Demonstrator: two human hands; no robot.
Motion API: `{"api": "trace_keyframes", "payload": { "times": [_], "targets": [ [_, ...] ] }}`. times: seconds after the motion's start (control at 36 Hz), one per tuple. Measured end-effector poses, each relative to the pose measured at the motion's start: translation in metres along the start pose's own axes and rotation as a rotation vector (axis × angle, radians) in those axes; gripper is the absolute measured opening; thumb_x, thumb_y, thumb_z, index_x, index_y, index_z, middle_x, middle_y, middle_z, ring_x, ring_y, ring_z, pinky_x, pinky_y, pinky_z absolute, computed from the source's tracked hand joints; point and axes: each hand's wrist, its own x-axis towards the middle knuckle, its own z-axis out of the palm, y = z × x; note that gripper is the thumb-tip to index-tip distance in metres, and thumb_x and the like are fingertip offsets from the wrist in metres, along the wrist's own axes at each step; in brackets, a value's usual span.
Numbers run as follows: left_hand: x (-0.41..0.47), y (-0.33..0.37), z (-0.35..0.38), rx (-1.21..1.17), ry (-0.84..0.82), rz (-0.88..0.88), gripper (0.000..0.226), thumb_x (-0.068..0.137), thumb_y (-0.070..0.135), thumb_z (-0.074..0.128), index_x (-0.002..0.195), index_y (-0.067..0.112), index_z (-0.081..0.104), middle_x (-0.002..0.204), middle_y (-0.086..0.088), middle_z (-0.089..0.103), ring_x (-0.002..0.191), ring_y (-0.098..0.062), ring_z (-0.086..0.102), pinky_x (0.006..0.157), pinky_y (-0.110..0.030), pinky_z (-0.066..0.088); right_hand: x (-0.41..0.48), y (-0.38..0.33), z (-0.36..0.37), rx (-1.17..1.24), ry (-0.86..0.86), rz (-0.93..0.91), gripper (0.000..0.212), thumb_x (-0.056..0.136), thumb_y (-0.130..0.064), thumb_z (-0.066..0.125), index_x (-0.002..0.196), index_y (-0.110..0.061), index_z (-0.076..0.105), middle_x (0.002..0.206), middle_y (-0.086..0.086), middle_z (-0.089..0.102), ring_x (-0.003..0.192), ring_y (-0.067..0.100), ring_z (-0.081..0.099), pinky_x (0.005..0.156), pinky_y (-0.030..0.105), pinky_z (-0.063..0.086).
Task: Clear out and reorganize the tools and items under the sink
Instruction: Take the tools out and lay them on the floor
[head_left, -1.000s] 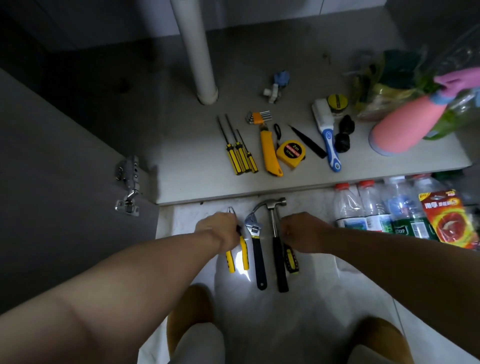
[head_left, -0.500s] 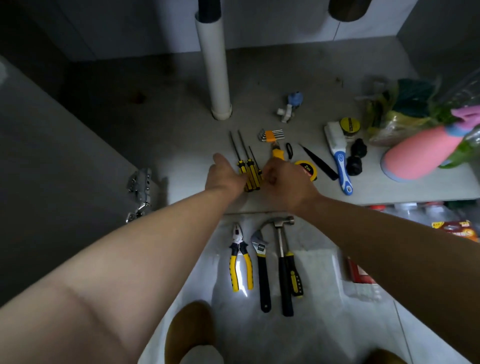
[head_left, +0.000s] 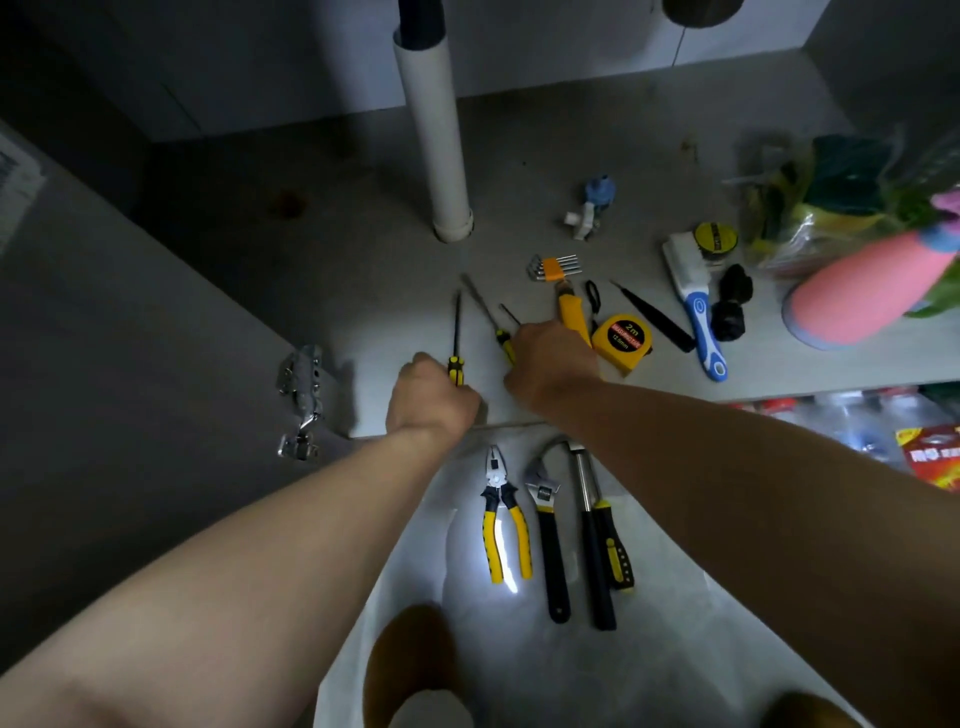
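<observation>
Left hand (head_left: 431, 402) grasping a yellow-and-black-handled screwdriver (head_left: 456, 343), right hand (head_left: 553, 366) closing on two more; sorting looks only partly done.

Cabinet floor (head_left: 363, 291): pipe (head_left: 434, 145) at back, screwdrivers (head_left: 456, 338), tape measure (head_left: 622, 340) and brush (head_left: 693, 301) in front.
Tile floor (head_left: 649, 670): pliers (head_left: 501, 525) left, wrench (head_left: 548, 540) middle, hammer (head_left: 589, 540) right.

Left hand (head_left: 431, 402) grips screwdriver (head_left: 456, 343); right hand (head_left: 553, 366) covers others
</observation>
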Motion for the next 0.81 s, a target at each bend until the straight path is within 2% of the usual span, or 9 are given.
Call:
{"api": "trace_keyframes", "payload": {
  "times": [0.08,0.22,0.28,0.36,0.42,0.53,0.67,0.75,0.81],
  "targets": [
    [-0.005,-0.008,-0.006,-0.07,-0.066,-0.003,0.026,0.082,0.013,0.06,0.108,0.009,0.059,0.103,-0.009,0.063,0.096,-0.03,0.062,0.069,-0.03,0.047,-0.008,0.004,-0.003,0.096,-0.058,-0.005,0.034,0.085,-0.029,0.067,0.111,-0.008,0.059,0.113,0.013,0.061,0.105,0.032,0.062,0.069,0.028,0.044],
    [-0.03,-0.016,-0.004,-0.525,-0.223,0.053,0.02,0.093,0.002,0.064,0.1,0.014,0.05,0.086,0.001,0.048,0.086,-0.022,0.052,0.093,-0.045,0.054,-0.034,0.022,-0.019,0.07,-0.157,-0.045,0.038,0.083,-0.04,0.064,0.064,-0.013,0.046,0.064,-0.001,0.05,0.061,0.016,0.051,0.045,0.025,0.033],
    [-0.04,-0.021,-0.005,-0.588,-0.389,0.096,0.025,0.09,-0.004,0.067,0.093,0.014,0.05,0.081,0.0,0.045,0.08,-0.021,0.049,0.09,-0.048,0.058,-0.051,0.034,-0.028,0.07,-0.313,-0.105,0.039,0.085,-0.04,0.06,0.06,-0.01,0.06,0.057,0.003,0.064,0.058,0.019,0.062,0.049,0.027,0.048],
    [-0.051,-0.031,-0.006,-0.402,-0.719,0.184,0.031,0.084,-0.007,0.073,0.088,0.015,0.051,0.079,-0.004,0.053,0.072,-0.017,0.055,0.066,-0.027,0.054,-0.083,0.058,-0.032,0.279,-0.657,-0.07,0.033,0.088,-0.033,0.06,0.077,-0.004,0.072,0.065,0.007,0.075,0.057,0.013,0.071,0.051,0.019,0.052],
    [-0.056,-0.04,0.001,-0.166,-0.898,0.234,0.028,0.08,-0.008,0.074,0.092,0.008,0.053,0.086,-0.011,0.057,0.08,-0.022,0.056,0.073,-0.033,0.049,-0.102,0.075,-0.024,0.395,-0.82,-0.001,0.026,0.091,-0.025,0.061,0.092,0.0,0.068,0.073,0.014,0.076,0.061,0.018,0.073,0.051,0.022,0.054],
    [-0.064,-0.055,0.02,0.315,-1.114,0.278,0.03,0.081,0.0,0.075,0.105,0.007,0.059,0.104,-0.017,0.066,0.091,-0.033,0.065,0.082,-0.046,0.053,-0.125,0.103,0.002,0.339,-0.99,0.11,0.037,0.091,-0.022,0.06,0.108,0.01,0.065,0.089,0.021,0.076,0.067,0.024,0.074,0.052,0.023,0.054],
    [-0.06,-0.074,0.034,0.412,-1.168,0.141,0.025,0.089,-0.001,0.066,0.114,0.003,0.063,0.086,-0.008,0.06,0.067,-0.013,0.06,0.057,-0.022,0.053,-0.135,0.135,0.032,0.246,-1.039,0.28,0.031,0.091,-0.025,0.063,0.096,0.006,0.068,0.082,0.015,0.077,0.065,0.021,0.072,0.051,0.021,0.053],
    [-0.052,-0.077,0.037,0.409,-1.087,0.064,0.02,0.09,-0.004,0.062,0.093,0.014,0.058,0.081,-0.002,0.059,0.063,-0.011,0.064,0.05,-0.02,0.053,-0.132,0.149,0.048,0.23,-1.017,0.397,0.025,0.092,-0.025,0.064,0.088,-0.001,0.067,0.076,0.012,0.077,0.067,0.02,0.074,0.051,0.021,0.053],
    [-0.046,-0.077,0.04,0.387,-1.018,-0.006,0.019,0.091,-0.002,0.062,0.098,0.014,0.059,0.088,-0.005,0.063,0.07,-0.015,0.07,0.058,-0.025,0.06,-0.126,0.154,0.057,0.212,-1.01,0.433,0.026,0.092,-0.028,0.063,0.084,-0.004,0.067,0.073,0.011,0.076,0.069,0.021,0.075,0.05,0.021,0.052]
  ]
}}
